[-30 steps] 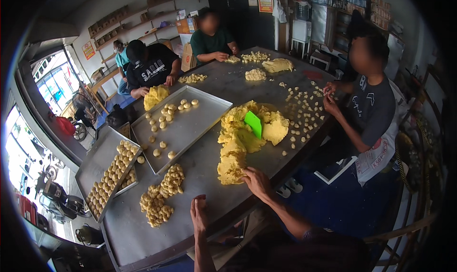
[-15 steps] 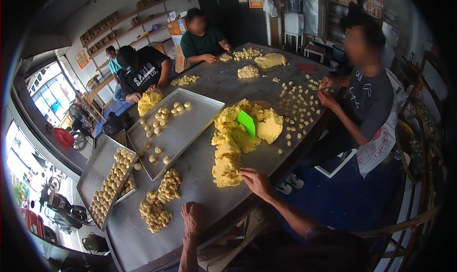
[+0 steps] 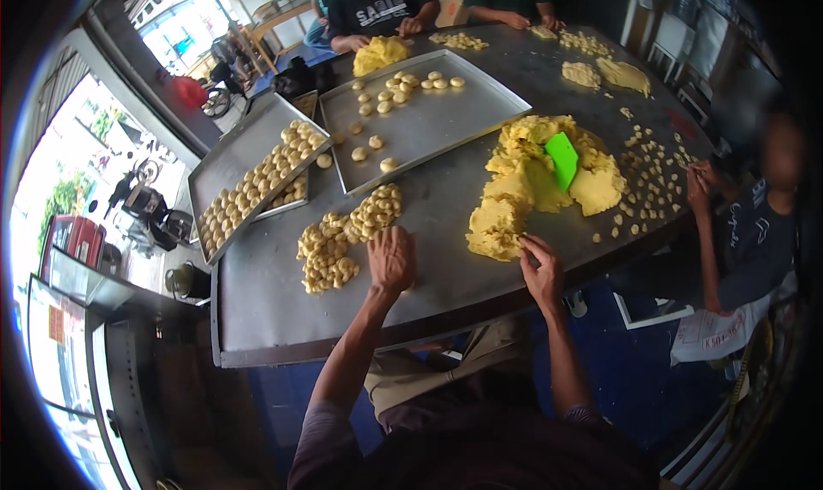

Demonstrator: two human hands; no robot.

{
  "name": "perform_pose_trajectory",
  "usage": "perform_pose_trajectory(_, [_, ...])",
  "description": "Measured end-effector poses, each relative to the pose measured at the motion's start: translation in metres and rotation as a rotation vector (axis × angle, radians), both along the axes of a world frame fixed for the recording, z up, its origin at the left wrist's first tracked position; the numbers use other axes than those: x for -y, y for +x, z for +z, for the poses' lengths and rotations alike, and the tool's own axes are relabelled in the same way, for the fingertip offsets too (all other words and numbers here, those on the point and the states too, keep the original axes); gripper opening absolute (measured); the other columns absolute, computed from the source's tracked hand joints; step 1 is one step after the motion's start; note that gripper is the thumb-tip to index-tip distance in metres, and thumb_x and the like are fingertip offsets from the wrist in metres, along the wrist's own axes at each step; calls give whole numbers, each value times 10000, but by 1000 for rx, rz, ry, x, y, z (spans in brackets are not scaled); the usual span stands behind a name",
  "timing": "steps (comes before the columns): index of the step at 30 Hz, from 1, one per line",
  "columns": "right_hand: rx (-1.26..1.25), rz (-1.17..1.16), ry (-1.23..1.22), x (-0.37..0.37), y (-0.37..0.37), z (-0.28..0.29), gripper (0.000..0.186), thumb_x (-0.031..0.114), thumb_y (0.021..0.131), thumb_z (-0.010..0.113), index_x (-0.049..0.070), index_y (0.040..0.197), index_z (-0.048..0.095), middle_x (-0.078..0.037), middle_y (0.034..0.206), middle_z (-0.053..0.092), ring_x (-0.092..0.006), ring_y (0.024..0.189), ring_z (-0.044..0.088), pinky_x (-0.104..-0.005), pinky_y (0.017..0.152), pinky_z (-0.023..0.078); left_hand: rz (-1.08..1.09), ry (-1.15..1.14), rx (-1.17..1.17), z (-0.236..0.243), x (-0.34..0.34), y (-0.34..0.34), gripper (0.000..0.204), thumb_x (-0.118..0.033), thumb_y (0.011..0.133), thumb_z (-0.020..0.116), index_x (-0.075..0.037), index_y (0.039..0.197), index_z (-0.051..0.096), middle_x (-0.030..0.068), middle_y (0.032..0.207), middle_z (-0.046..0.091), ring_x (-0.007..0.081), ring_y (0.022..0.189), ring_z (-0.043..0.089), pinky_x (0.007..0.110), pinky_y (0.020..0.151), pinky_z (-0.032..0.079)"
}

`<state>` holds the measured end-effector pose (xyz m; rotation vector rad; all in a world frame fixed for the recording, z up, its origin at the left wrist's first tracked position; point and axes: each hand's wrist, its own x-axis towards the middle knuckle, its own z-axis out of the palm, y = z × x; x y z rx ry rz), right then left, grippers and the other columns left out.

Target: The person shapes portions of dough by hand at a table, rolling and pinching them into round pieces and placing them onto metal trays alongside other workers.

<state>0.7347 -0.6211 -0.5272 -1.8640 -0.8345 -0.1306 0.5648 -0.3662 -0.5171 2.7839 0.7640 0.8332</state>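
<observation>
Your right hand (image 3: pixel 542 271) is at the near end of the large, soft, yellow lump of dough (image 3: pixel 531 186), which lies on the dark metal bench (image 3: pixel 446 258) ahead of you and to your right. Its thumb and fingertips sit close together against the lump's ragged edge; whether they pinch a bit of dough, you cannot tell from here. Your left hand (image 3: pixel 392 260) is back-up, knuckles bent, just beside the heap of small, rounded, cream-yellow pieces (image 3: pixel 333 246); its fingers are hidden underneath, so you cannot tell whether they are pressed together or hold anything. The step looks like fingertip work at the lump's edge, and it seems best done lightly: keep contact at the ragged rim, use the pads of thumb and forefinger, and avoid pushing the heel of your palm into the soft mass. Keep your left wrist raised so that it doesn't squash the heap, as those pieces look soft enough to stick and flatten. Mind the bright green, flat scraper (image 3: pixel 562 161) standing in the dough beyond your right hand; a careless reach could knock it. Keep both forearms above the bench's near edge.
</observation>
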Motion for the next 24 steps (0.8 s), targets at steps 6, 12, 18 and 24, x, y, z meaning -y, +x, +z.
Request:
perform_pose_trajectory(6, [34,15,-80,7,-2,6,403,126,846,678,45,1238,635,-174,1207,631,-348,1103,608,-400,917,500,-90,-244,-22,0,3,-17,280,-272,977,499,-81,1170,568,156,1120,561,368,1041,506,488,850,398])
perform_pose_trajectory(12, [185,22,-342,3,0,4,713,357,811,753,112,1419,474,-190,1357,483,-380,1218,485,-444,999,442,-257,-465,-461,76,32,-62,326,-195,871,680,-79,1168,616,151,1134,617,347,971,609,431,912,490])
perform_pose_trajectory(18, [190,11,-324,7,4,-2,732,373,791,768,92,1405,484,-186,1318,504,-370,1203,500,-439,993,451,-29,-149,139,64,-53,27,354,-212,868,660,-32,1162,579,166,1132,610,330,1046,594,439,906,471])
perform_pose_trajectory(24, [167,36,-254,2,4,-5,688,316,793,777,74,1378,508,-195,1316,520,-381,1196,512,-440,987,457,235,-128,-270,25,-55,70,516,-421,884,576,-3,1185,554,202,1193,561,355,1148,535,520,952,378])
